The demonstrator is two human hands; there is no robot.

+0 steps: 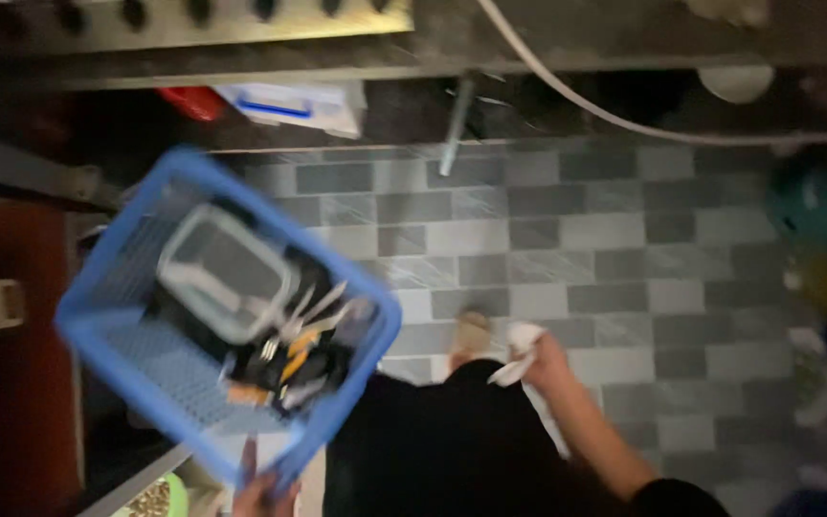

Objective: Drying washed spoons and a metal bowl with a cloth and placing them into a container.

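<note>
My left hand (262, 495) grips the near rim of a blue plastic basket (107, 330) at the bottom edge of the view; only fingers show. The basket holds a clear lidded container (225, 273), forks and other utensils (308, 330) and dark items. It is tilted, out over the floor. My right hand (538, 362) is shut on a crumpled white cloth (521, 347) lower right of centre, arm reaching from the bottom right. My foot (471, 335) shows on the grey tiled floor. The picture is blurred.
A grey tiled floor (605, 249) spreads ahead. A metal counter edge with knobs (193, 19) runs along the top, a white hose (605, 110) curves across. A red item (189, 101) and white box (299, 103) lie under it. Teal and yellow objects (820, 206) stand at right.
</note>
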